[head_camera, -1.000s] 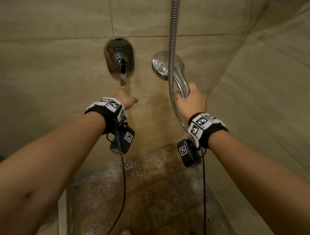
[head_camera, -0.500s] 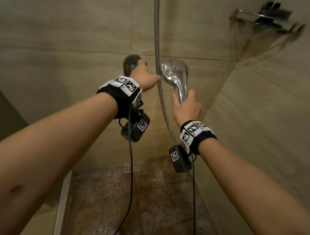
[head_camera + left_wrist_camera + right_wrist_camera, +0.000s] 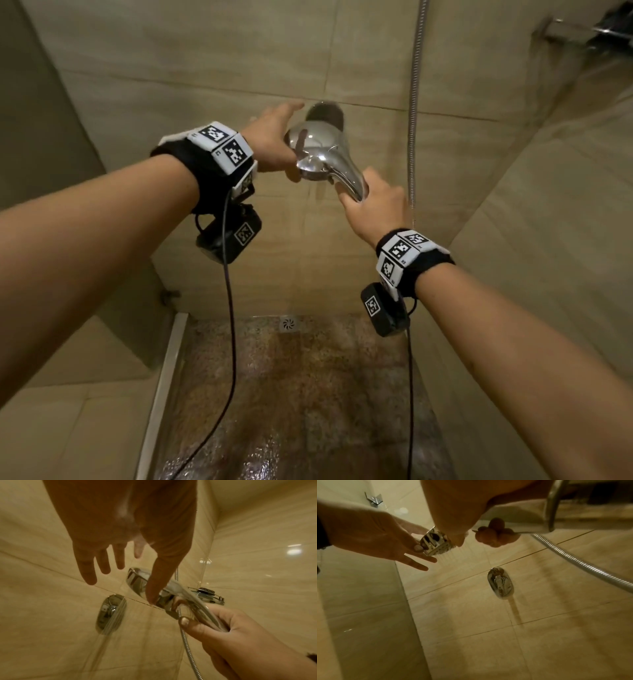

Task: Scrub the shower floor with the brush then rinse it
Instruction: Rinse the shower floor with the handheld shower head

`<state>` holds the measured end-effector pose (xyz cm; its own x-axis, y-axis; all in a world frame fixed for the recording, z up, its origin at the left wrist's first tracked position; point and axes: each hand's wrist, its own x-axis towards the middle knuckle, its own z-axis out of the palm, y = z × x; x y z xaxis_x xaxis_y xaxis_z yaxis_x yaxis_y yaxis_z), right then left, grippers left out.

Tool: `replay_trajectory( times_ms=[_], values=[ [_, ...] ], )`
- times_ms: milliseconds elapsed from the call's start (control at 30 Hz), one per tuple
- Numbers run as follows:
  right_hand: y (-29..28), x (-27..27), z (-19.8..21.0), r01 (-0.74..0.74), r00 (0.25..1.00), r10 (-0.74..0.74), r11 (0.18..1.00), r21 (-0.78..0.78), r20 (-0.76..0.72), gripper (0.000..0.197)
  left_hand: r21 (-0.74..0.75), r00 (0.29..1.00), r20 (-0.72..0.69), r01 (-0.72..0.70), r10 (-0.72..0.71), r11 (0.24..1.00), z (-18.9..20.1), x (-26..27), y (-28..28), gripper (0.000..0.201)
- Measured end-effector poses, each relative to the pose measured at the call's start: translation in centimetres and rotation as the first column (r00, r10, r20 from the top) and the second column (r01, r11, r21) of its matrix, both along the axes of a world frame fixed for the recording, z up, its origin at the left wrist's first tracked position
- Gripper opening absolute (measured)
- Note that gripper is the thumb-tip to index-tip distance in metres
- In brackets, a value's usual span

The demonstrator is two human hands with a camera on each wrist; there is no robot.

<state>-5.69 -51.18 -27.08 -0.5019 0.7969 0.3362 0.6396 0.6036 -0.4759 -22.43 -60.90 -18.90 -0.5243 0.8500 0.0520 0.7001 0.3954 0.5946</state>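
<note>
- Beige tiled walls enclose the wet shower floor.
- Left hand, fingers straight, has left the mixer valve and touches the shower head.
- Right hand grips its handle; water sprays, so rinsing appears under way.

The left hand has been moved from the tap to the shower head, which has been tilted downward.
</note>
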Motion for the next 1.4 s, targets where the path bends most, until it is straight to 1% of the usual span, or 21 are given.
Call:
replay_trajectory(
  times_ms=[33, 100, 200, 300, 367, 433, 533, 633, 733, 800, 867, 933, 967, 1000, 1100, 1200, 1267, 1300, 1400],
  values=[
    [-0.6, -0.4, 0.0, -0.019, 1.0, 0.019, 1.0, -0.002, 0.007, 0.037, -0.035, 0.999, -0.038, 0.019, -0.021, 0.999, 0.0, -0.5, -0.7, 0.116],
    [-1.6, -1.2, 0.1, -0.041, 0.999, 0.041, 0.999, 0.0, 0.011, 0.036, -0.08, 0.997, -0.055, 0.047, -0.051, 0.996, -0.1, -1.1, -1.9, 0.117],
    [-3.4, -2.1, 0.6, -0.05, 0.998, 0.051, 0.999, -0.011, 0.031, 0.035, -0.064, 0.996, -0.017, 0.09, -0.091, 0.994, -0.3, -1.7, -3.9, 0.116],
    [-5.5, -3.2, 1.0, -0.08, 0.996, 0.08, 0.997, 0.002, 0.038, 0.032, -0.04, 0.997, 0.017, 0.077, -0.076, 0.996, 0.0, -2.8, -7.0, 0.114],
    [-7.5, -3.9, 1.0, -0.102, 0.994, 0.102, 0.995, 0.011, 0.032, 0.032, -0.038, 0.994, 0.052, 0.093, -0.091, 0.995, 0.0, -3.6, -9.1, 0.112],
    [-9.9, -4.4, 0.6, -0.089, 0.996, 0.089, 0.996, 0.022, 0.025, 0.031, -0.024, 0.991, 0.04, 0.129, -0.128, 0.991, 0.1, -4.1, -11.3, 0.111],
    [-13.3, -4.1, -0.3, -0.043, 0.999, 0.042, 0.999, 0.024, 0.033, 0.033, -0.022, 0.984, 0.079, 0.162, -0.16, 0.987, -0.4, -3.9, -14.3, 0.113],
    [-16.3, -3.5, -0.1, 0.0, 0.998, -0.003, 0.999, 0.05, 0.056, 0.035, -0.03, 0.987, 0.02, 0.16, -0.16, 0.987, -0.4, -3.6, -17.6, 0.116],
    [-21.5, -1.7, 0.2, 0.054, 0.995, -0.059, 0.996, 0.071, 0.075, 0.032, -0.059, 0.98, 0.009, 0.2, -0.199, 0.978, -0.5, -2.7, -21.3, 0.117],
    [-24.3, -0.2, 0.3, 0.092, 0.99, -0.099, 0.993, 0.072, 0.096, 0.027, -0.093, 0.969, -0.054, 0.236, -0.241, 0.967, -0.1, -1.7, -23.1, 0.11],
    [-26.4, 1.1, 0.4, 0.135, 0.984, -0.143, 0.988, 0.076, 0.108, 0.028, -0.118, 0.951, -0.108, 0.276, -0.288, 0.954, 0.4, -0.8, -24.5, 0.093],
    [-27.3, 1.8, 0.8, 0.146, 0.983, -0.154, 0.986, 0.081, 0.1, 0.031, -0.104, 0.946, -0.112, 0.295, -0.306, 0.95, 0.9, -0.1, -25.4, 0.078],
    [-27.6, 2.0, 1.1, 0.144, 0.983, -0.153, 0.986, 0.088, 0.1, 0.031, -0.084, 0.946, -0.104, 0.298, -0.306, 0.951, 1.2, 0.1, -25.9, 0.074],
    [-28.1, 2.1, 1.7, 0.141, 0.984, -0.151, 0.985, 0.099, 0.097, 0.03, -0.06, 0.949, -0.102, 0.295, -0.3, 0.954, 1.4, 0.2, -26.5, 0.074],
    [-29.6, 1.9, 2.7, 0.149, 0.985, -0.157, 0.983, 0.107, 0.068, 0.03, -0.018, 0.956, -0.107, 0.273, -0.273, 0.962, 2.1, -0.1, -27.9, 0.09],
    [-31.0, 1.6, 2.6, 0.141, 0.987, -0.146, 0.986, 0.087, 0.062, 0.031, -0.061, 0.949, -0.15, 0.271, -0.277, 0.961, 2.8, -0.2, -29.2, 0.093],
    [-31.8, 1.7, 2.4, 0.14, 0.988, -0.144, 0.987, 0.075, 0.058, 0.031, -0.115, 0.927, -0.22, 0.284, -0.303, 0.952, 3.2, 0.0, -30.0, 0.094],
    [-32.2, 1.9, 2.4, 0.14, 0.988, -0.144, 0.988, 0.065, 0.056, 0.031, -0.133, 0.917, -0.252, 0.284, -0.309, 0.95, 3.2, 0.2, -30.4, 0.098],
    [-33.7, 2.6, 2.6, 0.134, 0.991, -0.135, 0.99, 0.05, 0.014, 0.035, -0.117, 0.896, -0.292, 0.312, -0.333, 0.943, 3.2, 0.2, -31.6, 0.106]
  ],
)
